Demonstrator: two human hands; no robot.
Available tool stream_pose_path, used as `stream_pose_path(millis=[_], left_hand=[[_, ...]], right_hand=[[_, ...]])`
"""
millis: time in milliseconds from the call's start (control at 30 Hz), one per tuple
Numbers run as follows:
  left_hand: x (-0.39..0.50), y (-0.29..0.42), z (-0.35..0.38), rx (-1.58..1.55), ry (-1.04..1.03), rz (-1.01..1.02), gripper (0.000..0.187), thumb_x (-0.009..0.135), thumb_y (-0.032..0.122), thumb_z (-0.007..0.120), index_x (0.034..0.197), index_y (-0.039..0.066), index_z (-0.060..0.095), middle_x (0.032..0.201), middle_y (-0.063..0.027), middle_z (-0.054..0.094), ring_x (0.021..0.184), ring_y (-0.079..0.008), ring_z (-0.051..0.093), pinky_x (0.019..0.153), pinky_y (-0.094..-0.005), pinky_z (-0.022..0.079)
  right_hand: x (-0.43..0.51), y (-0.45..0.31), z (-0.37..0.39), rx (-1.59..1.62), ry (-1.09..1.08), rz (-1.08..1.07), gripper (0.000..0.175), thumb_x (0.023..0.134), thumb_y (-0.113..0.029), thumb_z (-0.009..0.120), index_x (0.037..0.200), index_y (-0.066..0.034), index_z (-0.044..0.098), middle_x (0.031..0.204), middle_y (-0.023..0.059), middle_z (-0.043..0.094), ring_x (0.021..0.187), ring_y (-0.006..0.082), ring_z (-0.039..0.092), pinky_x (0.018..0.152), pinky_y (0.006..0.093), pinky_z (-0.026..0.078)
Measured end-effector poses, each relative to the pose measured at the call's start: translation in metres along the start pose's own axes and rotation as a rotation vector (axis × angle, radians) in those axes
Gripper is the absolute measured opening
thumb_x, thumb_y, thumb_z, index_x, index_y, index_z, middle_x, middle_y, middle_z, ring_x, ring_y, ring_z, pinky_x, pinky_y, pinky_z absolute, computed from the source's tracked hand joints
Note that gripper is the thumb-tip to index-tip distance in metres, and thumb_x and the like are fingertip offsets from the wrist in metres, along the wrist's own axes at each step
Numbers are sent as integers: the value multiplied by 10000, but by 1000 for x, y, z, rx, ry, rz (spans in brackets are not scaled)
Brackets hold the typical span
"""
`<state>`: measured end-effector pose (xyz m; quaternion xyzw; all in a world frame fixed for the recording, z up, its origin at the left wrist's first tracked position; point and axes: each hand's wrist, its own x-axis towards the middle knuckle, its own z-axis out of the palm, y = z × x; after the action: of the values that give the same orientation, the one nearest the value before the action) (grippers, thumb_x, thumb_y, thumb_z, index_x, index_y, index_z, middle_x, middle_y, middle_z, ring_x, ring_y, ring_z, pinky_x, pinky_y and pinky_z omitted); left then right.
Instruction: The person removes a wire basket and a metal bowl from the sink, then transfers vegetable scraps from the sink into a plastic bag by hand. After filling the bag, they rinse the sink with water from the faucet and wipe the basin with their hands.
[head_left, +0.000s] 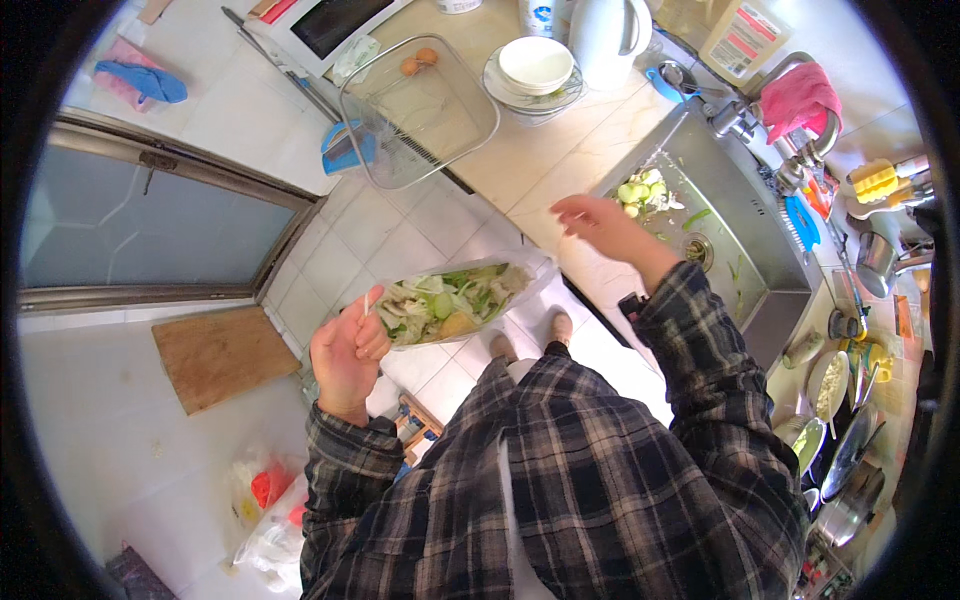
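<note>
My left hand (349, 345) grips the edge of a clear plastic bag (538, 281), its fingers curled round a twisted strip of it. Inside the bag lie vegetable scraps (442, 304), leafy green and pale pieces. The bag's mouth gapes upward, and it hangs over the tiled floor in front of me. My right hand (611, 229) is held over the counter's edge beside the sink, fingers loosely bent, with nothing visible in it. Just beyond that hand, a heap of pale green vegetable trimmings (640, 191) sits in the corner of the steel sink (750, 247).
A wire basket (491, 127) with eggs (418, 61) juts past the counter edge. Behind it stand stacked bowls (535, 64) and a white jug (607, 45). A wooden board (225, 358) leans at the left. Filled dishes (829, 386) line the right counter. Scraps lie near the drain (697, 250).
</note>
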<state>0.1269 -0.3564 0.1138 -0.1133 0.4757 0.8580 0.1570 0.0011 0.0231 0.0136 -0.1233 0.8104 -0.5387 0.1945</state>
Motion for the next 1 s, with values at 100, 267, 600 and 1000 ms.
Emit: stream_pose_path(millis=[100,267,600,1000], left_hand=[[-3,-5,-3,-34,51,37,806,882,508,445,1371,-121,325,668,62,260,550,-47,270,521,-206,231],[-6,-9,-7,-66,96,42,775,870,498,488,1343,-106,377,658,70,263,546,-40,262,512,-198,200],[-9,-17,-1,55,298,50,825,848,583,474,1316,-94,420,616,76,231,509,-38,221,497,-211,182],[-14,-28,15,-4,472,69,860,821,596,504,1313,-104,417,616,71,224,513,-46,224,502,-216,180]], right_hand=[[-16,32,-59,41,275,139,247,897,-144,580,1114,-33,624,970,103,678,866,191,645,773,304,515],[-53,140,-148,-710,484,434,339,859,-196,576,1153,-29,605,1053,199,655,969,331,635,851,389,502],[-25,286,-166,-304,382,714,684,811,-419,648,1328,-14,461,1238,262,546,1142,389,547,925,428,480],[78,308,-162,-458,181,596,1212,583,-640,790,1519,-258,121,1565,220,3,1413,479,93,1112,613,153]])
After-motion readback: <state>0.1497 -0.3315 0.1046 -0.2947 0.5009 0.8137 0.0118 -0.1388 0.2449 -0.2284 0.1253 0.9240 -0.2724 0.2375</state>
